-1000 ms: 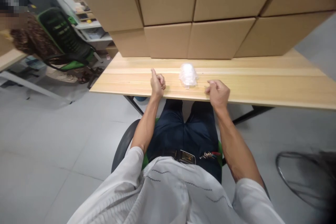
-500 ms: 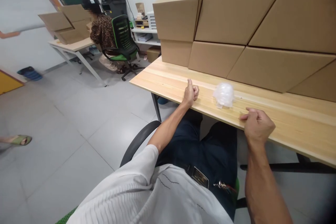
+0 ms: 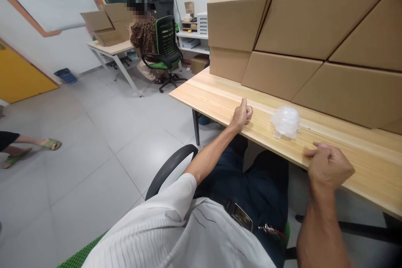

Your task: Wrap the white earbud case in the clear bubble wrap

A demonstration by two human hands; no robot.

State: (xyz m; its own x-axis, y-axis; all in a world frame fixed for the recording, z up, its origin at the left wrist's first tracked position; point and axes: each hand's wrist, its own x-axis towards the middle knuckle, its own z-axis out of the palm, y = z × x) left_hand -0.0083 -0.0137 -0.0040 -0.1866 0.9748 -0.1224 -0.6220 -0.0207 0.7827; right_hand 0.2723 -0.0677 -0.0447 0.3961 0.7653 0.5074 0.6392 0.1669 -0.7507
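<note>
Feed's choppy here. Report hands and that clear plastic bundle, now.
Left hand loosely fisted on wooden table edge, holding nothing. Right hand curled at front edge, holding nothing. Clear plastic bundle lies between them, untouched. Stacked cardboard boxes behind it.

A single head-worn camera looks forward and steeply down from above the person's chest, so the white shirt and dark trousers fill the bottom of the picture. It is turned toward the person's left, and the wooden bench (image 3: 361,163) runs slantwise from the upper middle to the lower right, its near edge crossing just above the lap. The bench lies close; the left hand (image 3: 241,115) and right hand (image 3: 329,167) rest at that near edge. Stacked cardboard boxes (image 3: 282,29) close off the far edge. Far off to the left, the grey floor, another desk (image 3: 109,48) and an office chair (image 3: 165,46) show at small size.
</note>
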